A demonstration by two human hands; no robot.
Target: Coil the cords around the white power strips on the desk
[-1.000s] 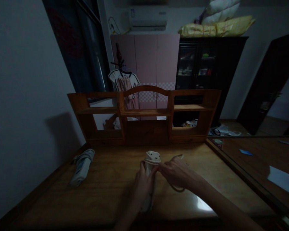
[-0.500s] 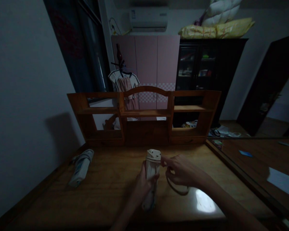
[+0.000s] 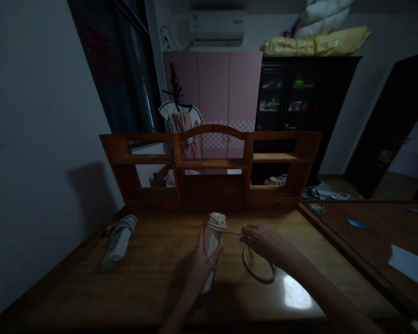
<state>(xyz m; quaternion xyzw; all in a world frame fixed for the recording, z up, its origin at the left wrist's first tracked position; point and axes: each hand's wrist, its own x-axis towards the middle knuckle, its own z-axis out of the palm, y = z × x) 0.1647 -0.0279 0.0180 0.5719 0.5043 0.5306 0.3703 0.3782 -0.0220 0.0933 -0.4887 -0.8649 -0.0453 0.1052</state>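
My left hand (image 3: 202, 262) is wrapped round a white power strip (image 3: 213, 232) and holds it on end above the wooden desk (image 3: 153, 273). The strip's cord (image 3: 257, 271) runs taut from its upper end to my right hand (image 3: 261, 241), which pinches it just to the right. Below that hand the cord hangs in a loop over the desk.
A second white power strip (image 3: 117, 241) with its cord wound round it lies at the desk's left. A wooden shelf unit (image 3: 212, 162) stands along the back edge. A dark table (image 3: 376, 232) with papers adjoins on the right. Wardrobes stand beyond.
My right hand has drawn the cord away to the right, so it now runs taut from the strip's top. The strip has tilted slightly left in my left hand.
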